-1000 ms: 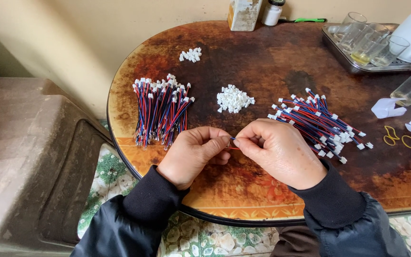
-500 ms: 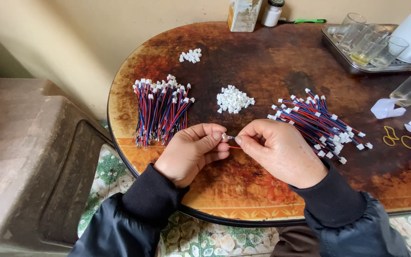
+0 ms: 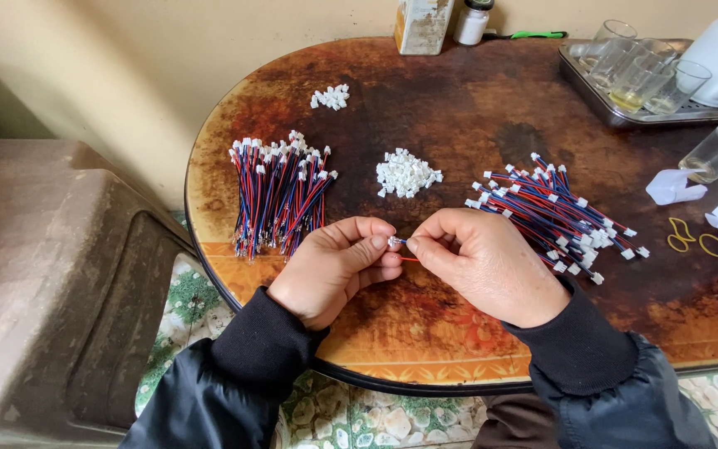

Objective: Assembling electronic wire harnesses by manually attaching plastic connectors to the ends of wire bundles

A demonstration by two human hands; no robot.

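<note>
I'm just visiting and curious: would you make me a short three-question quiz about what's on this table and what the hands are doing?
1. True or false: the left hand and right hand meet over a thin red wire with a small white connector at their fingertips.
2. Which lies between the two wire bundles? A) yellow rubber bands B) the larger pile of white connectors C) a glass
3. Fill in: the metal tray at the table's far right holds several clear ____.

Key:
1. True.
2. B: the larger pile of white connectors sits between the left wire bundle and the right wire bundle.
3. Glasses, on the metal tray.
</note>
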